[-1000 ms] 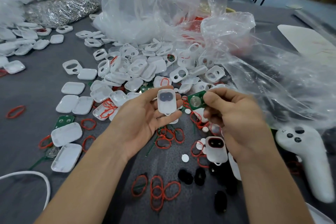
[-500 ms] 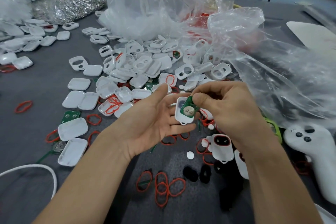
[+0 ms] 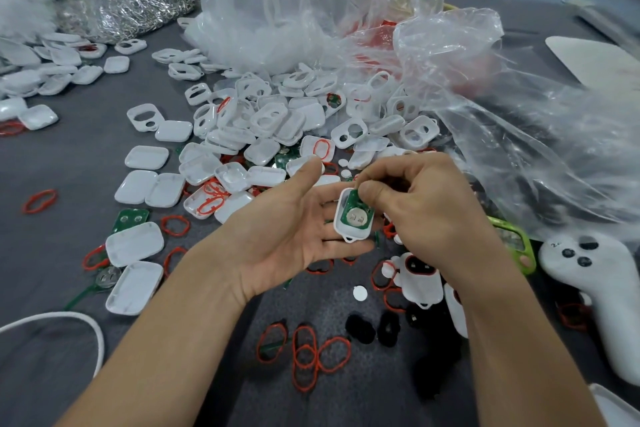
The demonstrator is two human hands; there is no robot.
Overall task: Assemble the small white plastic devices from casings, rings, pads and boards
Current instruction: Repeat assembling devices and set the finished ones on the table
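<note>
Casing (image 3: pixel 353 231) lies open side up across the straight fingers of your left hand (image 3: pixel 291 229), palm upward and thumb lifted clear, so that grip is slack and only cradles it. Your right hand (image 3: pixel 426 215) has its grip clamped on the green board (image 3: pixel 356 217): thumb and curled fingers pinch its upper end. The board sits in the casing with its round silver cell facing up; whether it is fully seated you cannot tell. Both hands hover above the grey surface (image 3: pixel 69 374). Below them lie red rings (image 3: pixel 304 354), black pads (image 3: pixel 360 328) and a white device (image 3: pixel 420 279) with a dark pad showing through its face. Beyond your hands, loose white casings (image 3: pixel 277 121) spread out from the clear plastic bags (image 3: pixel 311 10). A white controller (image 3: pixel 602 298) lies at far right.
</note>
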